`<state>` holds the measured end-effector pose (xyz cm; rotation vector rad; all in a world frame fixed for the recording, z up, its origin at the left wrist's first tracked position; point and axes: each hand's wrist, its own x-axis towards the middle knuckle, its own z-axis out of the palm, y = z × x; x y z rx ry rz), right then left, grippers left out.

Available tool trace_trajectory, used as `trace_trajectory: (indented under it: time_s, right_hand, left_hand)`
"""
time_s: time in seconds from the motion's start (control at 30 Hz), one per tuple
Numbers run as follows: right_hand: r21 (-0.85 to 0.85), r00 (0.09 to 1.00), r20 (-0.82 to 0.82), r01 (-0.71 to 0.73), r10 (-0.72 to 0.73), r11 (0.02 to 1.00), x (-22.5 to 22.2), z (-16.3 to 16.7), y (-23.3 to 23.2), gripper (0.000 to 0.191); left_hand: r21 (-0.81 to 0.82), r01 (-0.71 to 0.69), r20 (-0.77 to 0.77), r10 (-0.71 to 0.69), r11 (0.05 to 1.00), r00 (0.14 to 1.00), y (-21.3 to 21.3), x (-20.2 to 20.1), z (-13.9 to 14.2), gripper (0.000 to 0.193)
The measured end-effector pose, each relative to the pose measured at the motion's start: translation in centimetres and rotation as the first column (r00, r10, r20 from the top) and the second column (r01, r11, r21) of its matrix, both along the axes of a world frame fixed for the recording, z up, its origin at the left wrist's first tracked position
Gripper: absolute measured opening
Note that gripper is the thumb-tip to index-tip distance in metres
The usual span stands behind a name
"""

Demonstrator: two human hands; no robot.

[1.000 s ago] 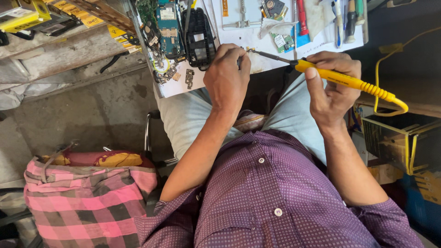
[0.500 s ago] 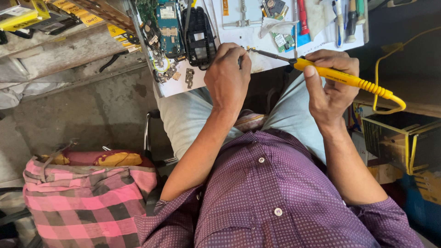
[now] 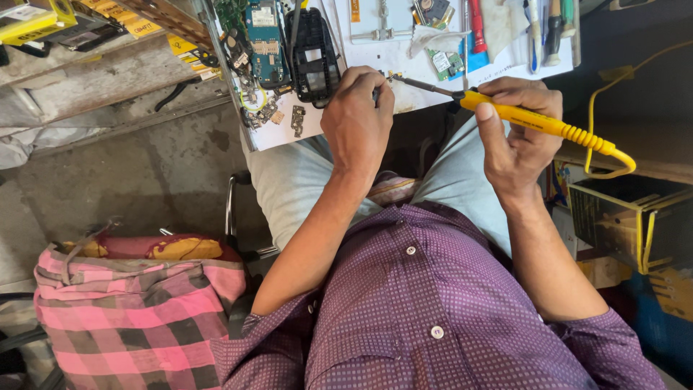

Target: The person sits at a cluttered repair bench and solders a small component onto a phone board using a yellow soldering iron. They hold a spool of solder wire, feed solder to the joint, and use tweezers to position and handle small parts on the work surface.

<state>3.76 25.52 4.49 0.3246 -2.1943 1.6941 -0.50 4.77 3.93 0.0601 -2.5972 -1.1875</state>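
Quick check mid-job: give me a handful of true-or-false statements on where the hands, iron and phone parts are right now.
1. The right hand holds a yellow soldering iron. True.
2. The iron's tip points away from the left hand. False: it points toward the left hand's fingertips.
3. A black phone housing lies on the white work board. True.
4. The blue circuit board lies right of the housing. False: it lies left.
5. A pink checked cloth sits lower left. True.
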Motion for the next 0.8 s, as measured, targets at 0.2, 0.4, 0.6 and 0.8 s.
trace_trajectory:
  time_s: [0.2, 0.4, 0.6, 0.8]
  right_hand:
    - [0.018, 1.000, 0.002, -0.002, 0.002, 1.000, 0.0, 0.1, 0.0, 0.023]
    - [0.020, 1.000, -0.005, -0.007, 0.008, 1.000, 0.0, 0.1, 0.2, 0.024]
    - [0.015, 1.000, -0.024, -0.006, 0.006, 1.000, -0.2, 0.2, 0.3, 0.023]
    - [-0.002, 0.998, -0.030, 0.056, -0.056, 0.998, -0.2, 1.9, 0.2, 0.023]
  left_hand:
    - [0.001, -0.011, 0.004, 0.011, 1.000, 1.000, 0.0, 0.1, -0.1, 0.005]
    - [-0.006, -0.007, -0.003, 0.007, 1.000, 1.000, 0.0, 0.0, 0.0, 0.006]
    - [-0.021, -0.003, 0.019, 0.004, 1.000, 1.000, 0.0, 0.0, 0.0, 0.006]
    - [0.035, -0.005, -0.002, 0.005, 0.999, 1.000, -0.3, -0.1, -0.3, 0.006]
